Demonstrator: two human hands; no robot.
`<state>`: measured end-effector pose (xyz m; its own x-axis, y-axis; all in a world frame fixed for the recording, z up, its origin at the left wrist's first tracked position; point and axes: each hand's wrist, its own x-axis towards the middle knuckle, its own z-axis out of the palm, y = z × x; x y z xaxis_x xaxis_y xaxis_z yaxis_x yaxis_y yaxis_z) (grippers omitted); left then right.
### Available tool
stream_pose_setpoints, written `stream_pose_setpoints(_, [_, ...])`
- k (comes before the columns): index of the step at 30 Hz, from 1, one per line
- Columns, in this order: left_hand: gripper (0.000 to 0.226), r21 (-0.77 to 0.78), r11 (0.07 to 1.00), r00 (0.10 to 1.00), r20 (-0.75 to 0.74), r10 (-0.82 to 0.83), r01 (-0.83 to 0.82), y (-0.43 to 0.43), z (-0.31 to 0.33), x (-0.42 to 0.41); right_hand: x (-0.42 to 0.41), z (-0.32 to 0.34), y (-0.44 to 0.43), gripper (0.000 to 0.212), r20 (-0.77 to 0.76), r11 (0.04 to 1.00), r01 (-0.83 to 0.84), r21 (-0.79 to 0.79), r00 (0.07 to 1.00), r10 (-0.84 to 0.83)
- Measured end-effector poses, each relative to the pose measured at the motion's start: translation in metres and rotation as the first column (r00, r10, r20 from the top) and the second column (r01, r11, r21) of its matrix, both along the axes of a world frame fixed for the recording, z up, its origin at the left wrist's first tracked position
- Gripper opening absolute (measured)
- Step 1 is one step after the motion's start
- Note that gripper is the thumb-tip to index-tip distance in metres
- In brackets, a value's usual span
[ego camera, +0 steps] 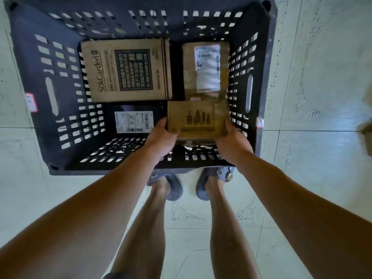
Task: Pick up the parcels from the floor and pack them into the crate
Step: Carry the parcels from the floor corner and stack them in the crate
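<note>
A dark slotted plastic crate (50, 81) stands on the floor in front of me. Inside lie a large printed cardboard box (126, 70) at the back left, a brown parcel with a white label (205, 69) at the back right, and a black parcel with a white label (133, 120) at the front left. I hold a small cardboard box printed with bottle shapes (196, 120) inside the crate's front right part. My left hand (161, 137) grips its left side and my right hand (231, 140) grips its right side.
Pale tiled floor (312, 77) surrounds the crate. Another brown object (366, 125) shows at the right edge, blurred. My feet in grey sandals (207, 182) stand just behind the crate's near wall. A red and white tag (31, 101) hangs on the crate's left rim.
</note>
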<state>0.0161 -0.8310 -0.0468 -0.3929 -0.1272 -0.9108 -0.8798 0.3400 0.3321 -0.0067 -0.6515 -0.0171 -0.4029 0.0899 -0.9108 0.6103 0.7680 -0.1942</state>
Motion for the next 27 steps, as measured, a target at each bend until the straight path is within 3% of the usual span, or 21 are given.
stream_pose_setpoints(5, [0.043, -0.157, 0.978, 0.99, 0.038, -0.135, 0.139, 0.008, -0.02, 0.011, 0.001, -0.012, -0.005, 0.037, 0.087, 0.979, -0.173, 0.106, 0.983, 0.164])
stream_pose_setpoints(9, [0.041, -0.2, 0.94, 0.959, 0.116, -0.257, 0.276, 0.009, -0.026, 0.007, 0.006, -0.013, -0.012, 0.024, 0.105, 0.984, -0.171, 0.043, 0.981, 0.165])
stream_pose_setpoints(13, [0.056, -0.343, 0.906, 0.948, -0.108, -0.3, 0.248, 0.01, -0.018, 0.003, 0.011, -0.003, -0.014, 0.037, -0.168, 0.969, -0.228, 0.097, 0.956, 0.241])
stream_pose_setpoints(15, [0.049, -0.385, 0.884, 0.895, -0.243, -0.375, 0.265, 0.012, -0.013, 0.004, 0.011, -0.005, -0.016, 0.033, -0.223, 0.969, -0.24, 0.064, 0.943, 0.248])
stream_pose_setpoints(18, [0.038, -0.282, 0.84, 0.823, -0.214, -0.527, 0.464, 0.019, -0.018, 0.007, 0.007, -0.018, -0.018, 0.031, -0.147, 0.967, -0.255, -0.024, 0.957, 0.249])
stream_pose_setpoints(20, [0.049, -0.198, 0.798, 0.789, -0.142, -0.598, 0.569, 0.023, -0.024, 0.007, 0.006, -0.027, -0.02, 0.034, -0.134, 0.958, -0.283, -0.053, 0.952, 0.274])
stream_pose_setpoints(23, [0.063, -0.088, 0.787, 0.788, -0.03, -0.615, 0.61, 0.026, -0.028, 0.001, 0.006, -0.038, -0.021, 0.044, -0.08, 0.956, -0.279, -0.091, 0.959, 0.272])
stream_pose_setpoints(27, [0.066, -0.057, 0.705, 0.707, 0.036, -0.706, 0.707, 0.032, -0.025, -0.009, -0.002, -0.055, -0.014, 0.043, 0.052, 0.972, -0.197, -0.128, 0.977, 0.205])
